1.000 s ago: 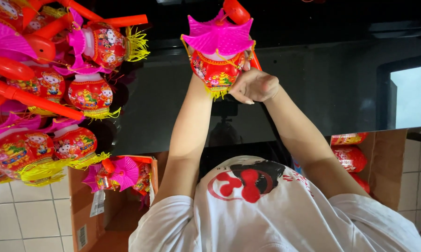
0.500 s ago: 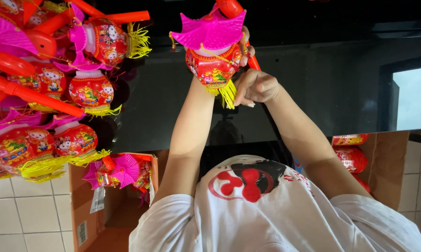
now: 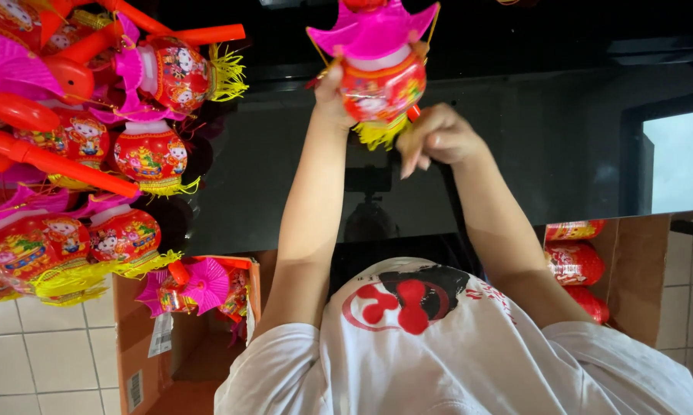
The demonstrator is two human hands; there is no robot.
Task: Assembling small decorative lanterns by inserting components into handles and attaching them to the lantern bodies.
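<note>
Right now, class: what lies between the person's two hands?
In the head view, a red lantern with a pink roof and yellow fringe sits between the left hand and right hand, both touching it.

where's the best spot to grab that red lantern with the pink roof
Probably the round red drum of the lantern, taken from its side, between the pink roof and the yellow fringe. Both of those look thin and floppy, while the drum is wide and smooth. The left hand is already at its side.

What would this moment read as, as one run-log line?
left hand: holds red lantern by its side | right hand: fingers at yellow tassel | left of frame: pile of lanterns | below: open cardboard box
</note>
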